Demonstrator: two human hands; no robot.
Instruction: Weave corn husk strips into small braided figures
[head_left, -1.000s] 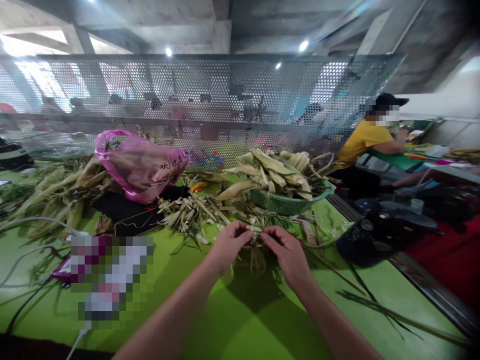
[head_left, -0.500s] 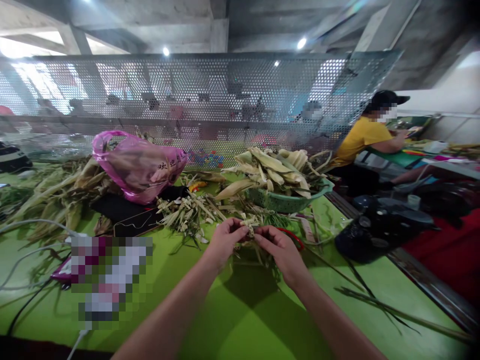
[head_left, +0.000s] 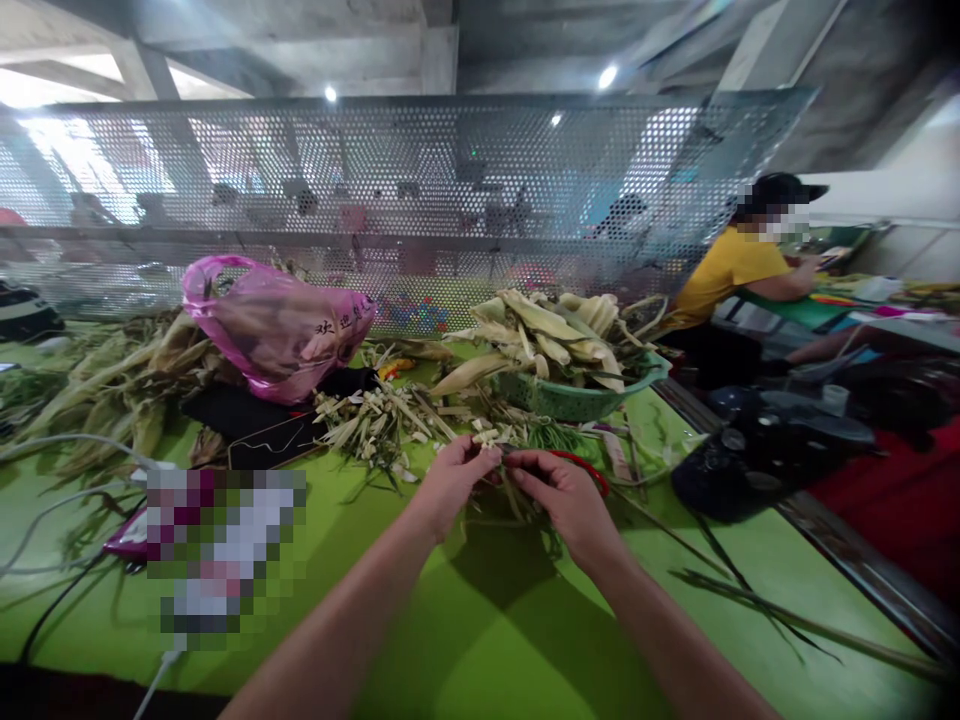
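Observation:
Both hands meet over the green table. My left hand (head_left: 450, 488) is closed, thumb and fingers pinching a small pale piece of woven corn husk (head_left: 489, 438). Close beside it, my right hand (head_left: 564, 497) is closed too, its thumb and index finger pinching a thin husk strip at the piece's right side. Loose husk strips (head_left: 517, 505) hang below the fingers. The fingertips hide part of the woven piece. Just behind my right hand lies a red curved handle (head_left: 592, 470), perhaps of scissors, partly covered by the hand.
A green basket (head_left: 574, 403) of dried husks stands behind my hands. Cut husk bits (head_left: 375, 425) lie left of it, near a pink plastic bag (head_left: 289, 330). A dark bag (head_left: 750, 465) is at the right edge. Beyond it sits a person in yellow (head_left: 735, 265).
The woven husk piece has turned and sits lower between my fingertips, showing less of itself. Both hands stay in nearly the same place, still pinching.

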